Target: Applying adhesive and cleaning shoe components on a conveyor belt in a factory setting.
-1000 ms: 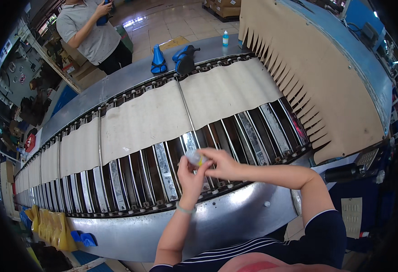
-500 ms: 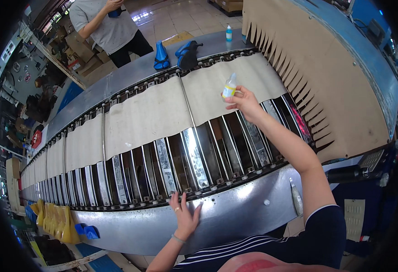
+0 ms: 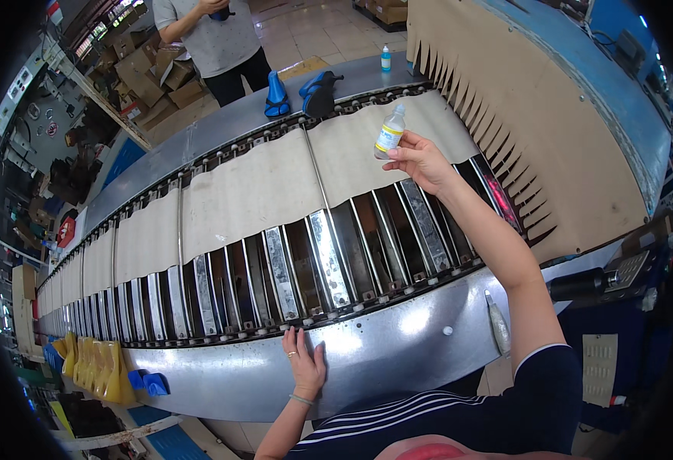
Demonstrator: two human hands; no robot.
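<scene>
A small clear plastic bottle (image 3: 390, 135) with a yellow and white label is gripped in my right hand (image 3: 427, 162), between thumb and fingers. It is held nearly upright, nozzle up, above the beige cloth strip (image 3: 236, 184) of a conveyor. Palm down, my left hand (image 3: 306, 368) rests with fingers stretched on the metal ledge (image 3: 398, 337) along the conveyor's near side, holding nothing. A small white round piece (image 3: 448, 331) and a slim tapered silvery tool (image 3: 497, 326) lie on that ledge, near my right arm.
Bare metal slats (image 3: 329, 261) run along the conveyor. On the far ledge stand two blue shoe lasts with dark straps (image 3: 276, 98) and a blue-green bottle (image 3: 385, 58). A fringed tan curtain (image 3: 536, 115) covers the right end. Yellow forms (image 3: 102, 372) sit lower left. Another person (image 3: 217, 46) stands beyond.
My right hand has turned the bottle, so its label shows more fully and it looks raised slightly. My left hand has shifted a little left, its thumb closer in. The other person appears further right.
</scene>
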